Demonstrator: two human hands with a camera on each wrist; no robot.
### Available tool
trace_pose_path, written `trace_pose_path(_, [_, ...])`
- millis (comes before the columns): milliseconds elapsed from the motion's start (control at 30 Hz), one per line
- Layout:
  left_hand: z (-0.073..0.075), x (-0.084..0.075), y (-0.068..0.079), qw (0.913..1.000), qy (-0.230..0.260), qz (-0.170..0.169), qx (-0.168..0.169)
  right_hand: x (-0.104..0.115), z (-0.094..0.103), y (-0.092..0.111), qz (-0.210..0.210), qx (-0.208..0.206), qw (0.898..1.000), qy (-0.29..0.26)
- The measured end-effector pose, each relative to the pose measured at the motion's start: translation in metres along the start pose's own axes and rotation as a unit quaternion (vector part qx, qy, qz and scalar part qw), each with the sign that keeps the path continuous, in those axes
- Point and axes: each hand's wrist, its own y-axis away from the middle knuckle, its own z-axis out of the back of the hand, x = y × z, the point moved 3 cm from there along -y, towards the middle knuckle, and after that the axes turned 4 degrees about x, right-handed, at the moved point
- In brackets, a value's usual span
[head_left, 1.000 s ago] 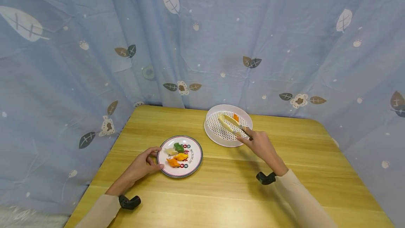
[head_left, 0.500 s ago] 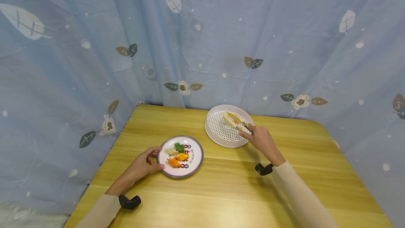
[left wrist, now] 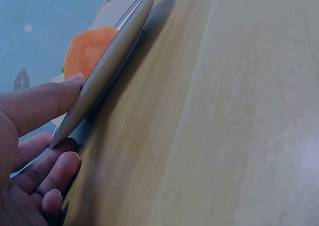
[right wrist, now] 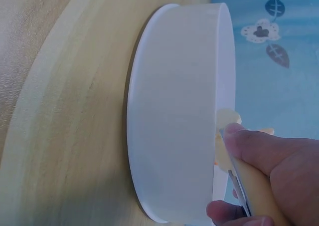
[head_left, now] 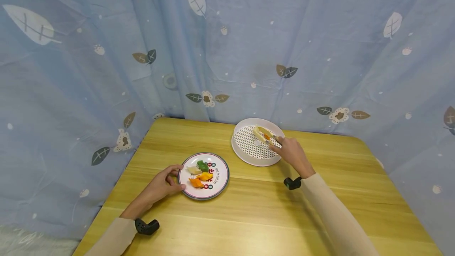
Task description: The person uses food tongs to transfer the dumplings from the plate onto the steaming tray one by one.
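My left hand (head_left: 161, 187) grips the left rim of a white plate (head_left: 215, 192), thumb on top and fingers under its edge (left wrist: 107, 69). On the plate lie dumpling-shaped pieces: green (head_left: 203, 166), off-white (head_left: 193, 170), yellow (head_left: 205, 176) and orange (head_left: 196, 183). My right hand (head_left: 293, 155) holds beige-tipped tongs (head_left: 258, 134) over a round white steamer basket (head_left: 244, 157) with a perforated bottom. Between the tong arms shows another orange piece (head_left: 267, 137). In the right wrist view the basket wall (right wrist: 174, 111) hides most of the tong tips.
Both plate and basket stand on a wood-grain table (head_left: 249, 216), the basket near its back edge. A blue patterned curtain (head_left: 231, 50) hangs behind and at both sides. Each wrist wears a black device (head_left: 146, 227).
The right hand has shifted the tongs to the right inside the basket, and their arms now stand closer together, on either side of the orange piece. The left hand stays at the plate.
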Motion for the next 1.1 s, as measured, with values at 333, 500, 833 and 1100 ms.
trace_pose_path(333, [0.000,-0.002,0.001,1.0000,0.000,-0.001,0.001,0.001,-0.001,-0.009,-0.051,0.041,0.998,-0.011])
trace_pose_path(500, [0.000,0.001,0.000,0.9999,0.004,-0.011,0.004,0.000,-0.004,-0.011,-0.060,0.050,0.997,0.004])
trace_pose_path(833, [0.000,0.002,0.000,0.9999,0.010,-0.010,0.003,0.000,-0.001,-0.004,-0.049,0.019,0.998,-0.026])
trace_pose_path(1100, [-0.001,0.001,0.000,1.0000,0.009,-0.002,0.002,0.009,0.006,0.009,0.013,-0.028,0.999,-0.022])
